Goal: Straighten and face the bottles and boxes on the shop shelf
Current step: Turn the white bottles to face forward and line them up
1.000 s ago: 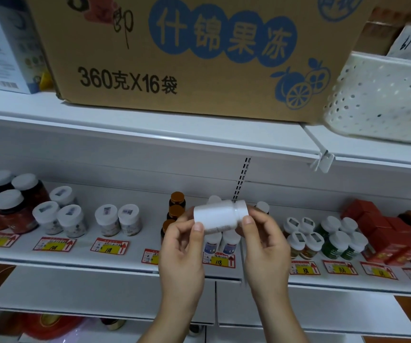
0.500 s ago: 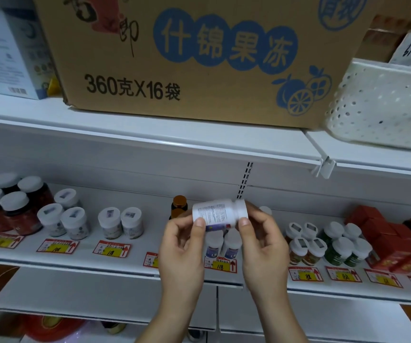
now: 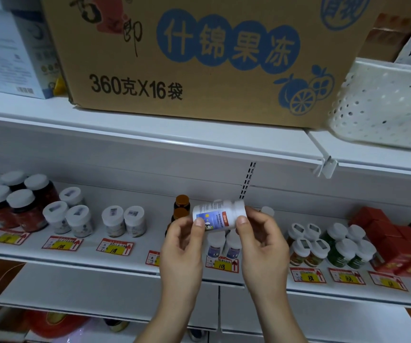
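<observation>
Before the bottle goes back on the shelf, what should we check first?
1. Held firmly: ok. The left hand and right hand both pinch the white bottle.
2. Upright: not ok. It lies sideways, cap toward the right hand.
3. Label facing out: ok. The blue picture side shows toward the camera.
4. Matching group found: ok. Two bottles with blue labels stand right below it on the shelf.
5. Free spot there: cannot tell. The hands and the bottle hide the space behind those two.
6. Neighbours clear: not ok. The brown bottles stand close beside the left hand, so go gently.
</observation>
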The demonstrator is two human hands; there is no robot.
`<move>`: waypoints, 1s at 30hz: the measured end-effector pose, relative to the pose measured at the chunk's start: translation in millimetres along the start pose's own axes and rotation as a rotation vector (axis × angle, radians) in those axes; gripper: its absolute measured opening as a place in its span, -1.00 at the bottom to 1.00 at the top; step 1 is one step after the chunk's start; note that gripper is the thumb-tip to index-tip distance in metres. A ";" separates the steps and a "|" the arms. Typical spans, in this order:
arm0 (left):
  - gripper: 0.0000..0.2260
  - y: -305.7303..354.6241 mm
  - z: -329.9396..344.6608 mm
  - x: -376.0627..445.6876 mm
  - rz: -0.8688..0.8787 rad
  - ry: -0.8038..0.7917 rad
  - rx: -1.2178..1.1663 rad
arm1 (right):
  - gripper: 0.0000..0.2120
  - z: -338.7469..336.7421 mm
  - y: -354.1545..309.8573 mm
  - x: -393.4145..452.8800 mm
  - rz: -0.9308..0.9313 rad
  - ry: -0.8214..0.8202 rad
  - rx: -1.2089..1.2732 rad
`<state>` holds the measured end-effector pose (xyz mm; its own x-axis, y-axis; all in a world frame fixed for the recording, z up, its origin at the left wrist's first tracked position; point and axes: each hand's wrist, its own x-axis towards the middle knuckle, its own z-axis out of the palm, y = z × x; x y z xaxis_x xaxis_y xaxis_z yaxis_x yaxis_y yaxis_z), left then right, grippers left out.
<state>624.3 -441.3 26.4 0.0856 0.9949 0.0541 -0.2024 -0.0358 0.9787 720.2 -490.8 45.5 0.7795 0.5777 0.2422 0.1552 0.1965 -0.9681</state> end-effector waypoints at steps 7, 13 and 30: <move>-0.73 0.5 -2.6 -1.8 -0.034 -0.036 0.036 | -0.85 0.0 -0.4 -0.5 -0.017 -0.010 -0.008; -0.82 0.1 -1.5 0.8 -0.114 -0.049 0.059 | -0.81 -1.9 1.5 -1.6 -0.023 0.001 0.025; -0.80 -4.0 5.8 -0.6 -0.300 -0.155 0.003 | -0.60 -1.1 -0.4 -9.5 -0.183 -0.042 -0.066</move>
<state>630.8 -442.3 23.7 0.2883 0.9349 -0.2069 -0.1430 0.2557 0.9561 713.3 -497.3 43.5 0.7086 0.5701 0.4159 0.3324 0.2502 -0.9093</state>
